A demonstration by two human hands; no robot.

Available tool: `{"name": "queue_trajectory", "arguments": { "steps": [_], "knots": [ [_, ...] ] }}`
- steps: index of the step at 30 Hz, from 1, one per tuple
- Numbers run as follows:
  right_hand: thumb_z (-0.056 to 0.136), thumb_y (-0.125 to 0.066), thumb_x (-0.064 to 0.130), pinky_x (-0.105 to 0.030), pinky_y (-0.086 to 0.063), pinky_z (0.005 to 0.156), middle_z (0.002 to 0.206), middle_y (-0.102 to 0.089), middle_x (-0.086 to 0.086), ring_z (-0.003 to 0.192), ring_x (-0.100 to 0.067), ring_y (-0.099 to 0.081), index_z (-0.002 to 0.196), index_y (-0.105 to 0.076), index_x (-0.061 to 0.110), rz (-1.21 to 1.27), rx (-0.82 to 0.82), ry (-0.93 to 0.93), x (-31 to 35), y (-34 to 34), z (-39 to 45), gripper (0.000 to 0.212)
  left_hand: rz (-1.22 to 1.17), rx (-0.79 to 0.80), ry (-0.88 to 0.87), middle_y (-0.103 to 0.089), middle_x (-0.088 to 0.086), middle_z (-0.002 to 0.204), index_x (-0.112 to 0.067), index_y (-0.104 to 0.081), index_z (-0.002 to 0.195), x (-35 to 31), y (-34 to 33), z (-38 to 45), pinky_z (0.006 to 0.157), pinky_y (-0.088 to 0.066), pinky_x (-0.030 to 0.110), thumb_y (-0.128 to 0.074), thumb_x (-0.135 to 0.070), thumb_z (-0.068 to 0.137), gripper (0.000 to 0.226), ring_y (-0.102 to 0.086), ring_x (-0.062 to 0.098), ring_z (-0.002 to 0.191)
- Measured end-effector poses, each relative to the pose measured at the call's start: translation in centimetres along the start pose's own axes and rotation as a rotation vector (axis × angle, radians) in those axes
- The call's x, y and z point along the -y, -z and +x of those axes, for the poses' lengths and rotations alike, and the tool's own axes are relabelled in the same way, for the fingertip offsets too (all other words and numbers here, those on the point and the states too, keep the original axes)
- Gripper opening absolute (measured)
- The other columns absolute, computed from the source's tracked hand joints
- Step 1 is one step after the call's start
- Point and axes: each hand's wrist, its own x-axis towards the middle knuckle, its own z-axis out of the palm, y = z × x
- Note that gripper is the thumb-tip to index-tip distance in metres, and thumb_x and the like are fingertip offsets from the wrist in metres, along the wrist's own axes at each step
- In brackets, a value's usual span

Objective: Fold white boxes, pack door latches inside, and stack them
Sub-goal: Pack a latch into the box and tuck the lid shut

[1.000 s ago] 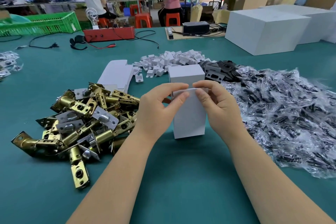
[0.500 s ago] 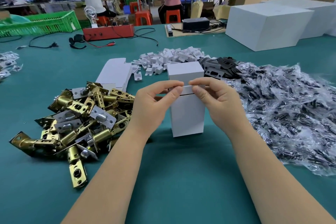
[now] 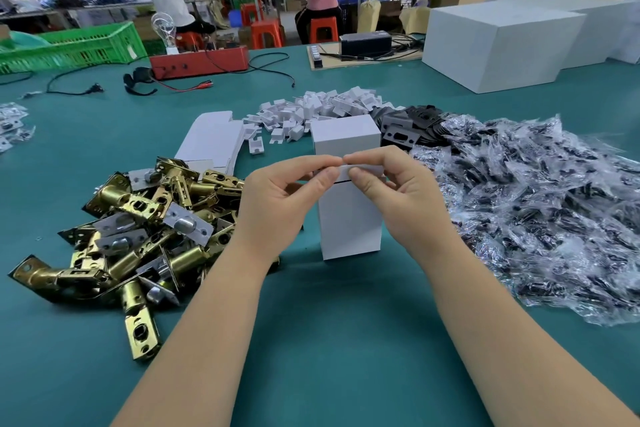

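A small white box [image 3: 349, 218] stands upright on the green table [image 3: 329, 340] right in front of me, its lid flap bent forward over the top. My left hand [image 3: 280, 204] pinches the flap's front edge from the left. My right hand [image 3: 398, 198] pinches the same edge from the right, and the fingertips of both hands almost meet. The box's inside is hidden. A heap of brass door latches [image 3: 138, 239] lies to the left of the box. Flat unfolded white boxes [image 3: 211, 142] lie behind that heap.
A pile of small white inserts [image 3: 318, 111] and black strike plates [image 3: 408, 128] sit behind the box. Clear plastic bags of dark parts [image 3: 536, 211] spread over the right side. Large white cartons [image 3: 502, 45], a red device [image 3: 201, 62] with cables and a green crate [image 3: 72, 45] stand further back. People work at distant benches.
Both hands have pressed the lid flap further forward and down over the box top, and their fingertips have come closer together. The box has stayed in place.
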Motion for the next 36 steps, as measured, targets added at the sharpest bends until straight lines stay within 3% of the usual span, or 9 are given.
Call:
{"name": "queue_trajectory", "arguments": {
  "steps": [9, 13, 16, 19, 25, 28, 30, 33, 36],
  "knots": [
    [0.089, -0.06, 0.013, -0.011, -0.042, 0.079, 0.096, -0.064, 0.01, 0.091, 0.004, -0.058, 0.099, -0.064, 0.031, -0.187, 0.034, 0.109, -0.6, 0.5, 0.6, 0.021, 0.004, 0.023, 0.034, -0.075, 0.002, 0.088, -0.031, -0.074, 0.096, 0.4, 0.3, 0.2, 0.069, -0.053, 0.045, -0.067, -0.025, 0.085, 0.014, -0.063, 0.035, 0.074],
    [0.09, -0.059, 0.011, -0.013, -0.043, 0.084, 0.1, -0.066, 0.006, 0.096, 0.0, -0.059, 0.103, -0.065, 0.025, -0.194, 0.055, 0.128, -0.6, 0.8, 0.6, 0.02, -0.014, 0.059, 0.077, -0.073, -0.008, 0.078, -0.023, -0.075, 0.102, 0.4, 0.7, 0.2, 0.06, -0.046, 0.022, -0.068, -0.022, 0.088, 0.016, -0.055, 0.008, 0.06],
    [0.09, -0.057, 0.014, -0.015, -0.046, 0.085, 0.099, -0.069, 0.014, 0.097, -0.002, -0.062, 0.098, -0.067, 0.032, -0.022, 0.07, 0.001, -0.3, 1.1, 0.5, 0.022, -0.043, 0.044, 0.088, -0.075, 0.001, 0.088, -0.025, -0.075, 0.099, 0.3, 0.5, 0.1, 0.068, -0.05, 0.039, -0.068, -0.027, 0.085, 0.016, -0.059, 0.032, 0.067],
    [0.092, -0.059, 0.013, -0.015, -0.047, 0.077, 0.092, -0.068, 0.015, 0.086, 0.0, -0.06, 0.096, -0.066, 0.032, -0.062, 0.014, 0.023, -0.3, 0.8, 0.3, 0.021, -0.037, 0.028, 0.051, -0.073, 0.011, 0.088, -0.028, -0.075, 0.097, 0.3, 0.4, 0.0, 0.062, -0.047, 0.055, -0.07, -0.025, 0.086, 0.012, -0.057, 0.046, 0.066],
    [0.089, -0.062, 0.007, -0.014, -0.048, 0.082, 0.093, -0.068, 0.017, 0.09, 0.003, -0.062, 0.091, -0.067, 0.034, -0.053, 0.052, 0.01, -0.3, 1.4, 0.6, 0.027, -0.048, 0.057, 0.071, -0.073, 0.007, 0.087, -0.032, -0.075, 0.095, 0.2, 0.7, 0.1, 0.065, -0.042, 0.039, -0.068, -0.029, 0.086, 0.012, -0.053, 0.042, 0.066],
    [0.088, -0.063, 0.006, -0.012, -0.046, 0.085, 0.097, -0.067, 0.013, 0.093, 0.006, -0.061, 0.096, -0.066, 0.03, -0.07, 0.094, 0.033, -0.4, 1.8, 0.8, 0.025, -0.036, 0.106, 0.075, -0.075, -0.002, 0.092, -0.036, -0.075, 0.095, -0.1, 1.0, 0.1, 0.067, -0.047, 0.045, -0.067, -0.023, 0.089, 0.016, -0.057, 0.044, 0.076],
    [0.087, -0.064, 0.01, -0.014, -0.047, 0.087, 0.102, -0.066, 0.012, 0.098, 0.006, -0.061, 0.096, -0.067, 0.03, -0.086, 0.113, 0.025, -0.7, 2.0, 0.8, 0.022, -0.029, 0.129, 0.072, -0.075, -0.012, 0.097, -0.034, -0.074, 0.096, -0.1, 1.0, 0.1, 0.077, -0.052, 0.048, -0.066, -0.019, 0.09, 0.018, -0.063, 0.037, 0.089],
    [0.08, -0.068, 0.021, -0.022, -0.05, 0.087, 0.11, -0.064, 0.014, 0.1, 0.0, -0.062, 0.091, -0.069, 0.033, -0.062, 0.132, -0.034, -1.0, 2.2, 0.8, 0.016, 0.014, 0.183, 0.073, -0.072, -0.018, 0.107, -0.034, -0.072, 0.099, 0.0, 1.3, 0.2, 0.083, -0.052, 0.036, -0.063, -0.021, 0.091, 0.018, -0.067, 0.018, 0.098],
    [0.085, -0.068, 0.013, -0.023, -0.05, 0.084, 0.113, -0.061, 0.018, 0.097, -0.003, -0.062, 0.09, -0.067, 0.036, -0.091, 0.109, -0.037, -1.6, 1.8, 0.8, 0.023, 0.057, 0.266, 0.101, -0.064, -0.02, 0.123, -0.037, -0.07, 0.108, 0.6, 1.8, 0.3, 0.089, -0.052, 0.036, -0.063, -0.019, 0.093, 0.025, -0.059, -0.001, 0.114]
  ]
}}
